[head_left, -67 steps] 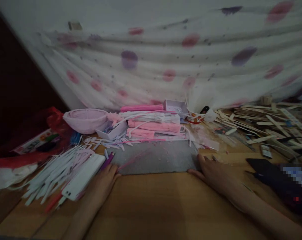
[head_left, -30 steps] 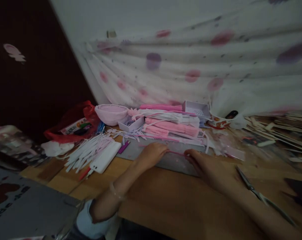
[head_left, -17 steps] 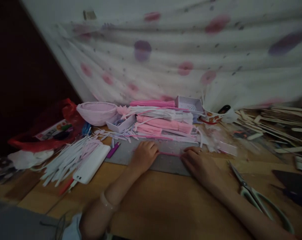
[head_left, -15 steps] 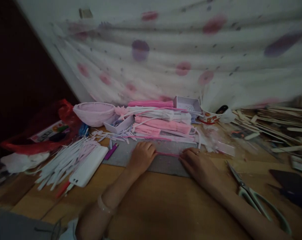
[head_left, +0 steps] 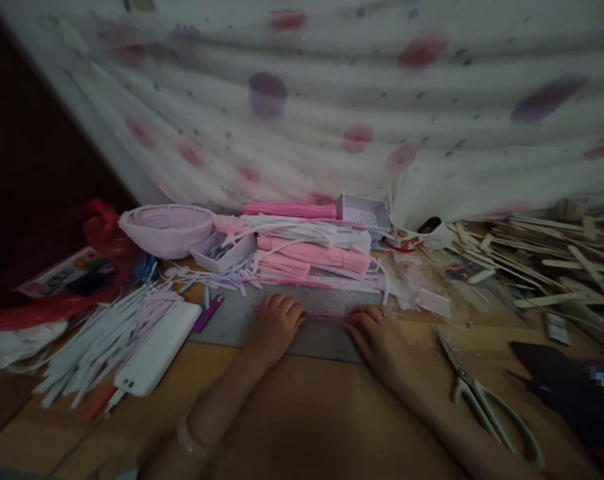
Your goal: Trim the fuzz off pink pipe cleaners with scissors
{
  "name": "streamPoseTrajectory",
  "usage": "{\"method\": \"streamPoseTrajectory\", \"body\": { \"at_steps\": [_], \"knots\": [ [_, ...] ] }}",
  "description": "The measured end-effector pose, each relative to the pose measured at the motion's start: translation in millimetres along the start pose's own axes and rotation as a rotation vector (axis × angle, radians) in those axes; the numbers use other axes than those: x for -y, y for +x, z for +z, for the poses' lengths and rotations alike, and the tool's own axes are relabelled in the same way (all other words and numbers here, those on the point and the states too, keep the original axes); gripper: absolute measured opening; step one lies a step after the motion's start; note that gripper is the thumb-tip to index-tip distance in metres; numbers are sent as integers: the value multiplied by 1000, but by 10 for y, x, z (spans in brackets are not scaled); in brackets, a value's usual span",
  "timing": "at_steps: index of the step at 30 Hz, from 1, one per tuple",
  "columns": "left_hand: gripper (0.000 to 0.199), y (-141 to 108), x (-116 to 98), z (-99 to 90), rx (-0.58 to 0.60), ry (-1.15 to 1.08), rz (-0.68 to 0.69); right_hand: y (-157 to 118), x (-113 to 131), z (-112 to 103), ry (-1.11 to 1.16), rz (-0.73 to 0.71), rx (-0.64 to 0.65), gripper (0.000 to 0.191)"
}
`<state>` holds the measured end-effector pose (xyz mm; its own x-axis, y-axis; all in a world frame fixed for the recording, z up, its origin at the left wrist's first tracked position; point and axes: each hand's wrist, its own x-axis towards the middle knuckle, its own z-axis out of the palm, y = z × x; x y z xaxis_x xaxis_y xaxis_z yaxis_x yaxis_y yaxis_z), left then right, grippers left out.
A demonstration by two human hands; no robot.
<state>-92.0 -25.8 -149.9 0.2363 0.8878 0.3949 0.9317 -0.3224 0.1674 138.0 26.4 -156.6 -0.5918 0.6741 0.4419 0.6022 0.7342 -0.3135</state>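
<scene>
A thin pink strip [head_left: 325, 317] stretches low over the grey mat [head_left: 316, 341] between my two hands. My left hand [head_left: 277, 327] is closed on its left end, knuckles up. The right end is pinched in my right hand [head_left: 377, 333], which has a ring on one finger. Just beyond the hands lie bundles of pink strips [head_left: 315, 253] and white strips [head_left: 302, 230]. A purple lighter-like object [head_left: 207, 313] rests on the mat's left part. The fingertips of both hands are partly hidden and blurred.
Scissors [head_left: 469, 387] lie open at the right, near my right forearm. Wooden sticks [head_left: 527, 247] pile at the back right. On the left are a white power bank [head_left: 158, 350], pale strips [head_left: 95, 343] and a pink bowl [head_left: 168, 230]. A box of beads [head_left: 365, 212] stands behind.
The camera view has shifted, so most objects on the table appear further left. Both hands still hold the pink strip, and the gap between them looks slightly smaller.
</scene>
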Motion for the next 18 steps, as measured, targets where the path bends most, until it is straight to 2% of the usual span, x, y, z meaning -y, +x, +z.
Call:
{"method": "streamPoseTrajectory", "body": {
  "at_steps": [4, 9, 12, 15, 18],
  "knots": [
    [10, -17, 11, 22, -4, -8, -17, 11, 1, 11, 16, 13, -4, 16],
    [7, -56, -4, 15, -73, -66, -50, -17, 51, -31, 16, 31, -21, 13],
    [10, -70, -33, 1, -124, -115, -61, -36, 77, -88, 12, -29, -23, 17],
    [9, -71, -50, -17, -195, -174, -31, -30, 83, -167, -25, -91, 17, 19],
    [12, -69, -22, -32, -200, -186, 8, -27, 40, -230, -87, -78, 80, 21]
  ]
}}
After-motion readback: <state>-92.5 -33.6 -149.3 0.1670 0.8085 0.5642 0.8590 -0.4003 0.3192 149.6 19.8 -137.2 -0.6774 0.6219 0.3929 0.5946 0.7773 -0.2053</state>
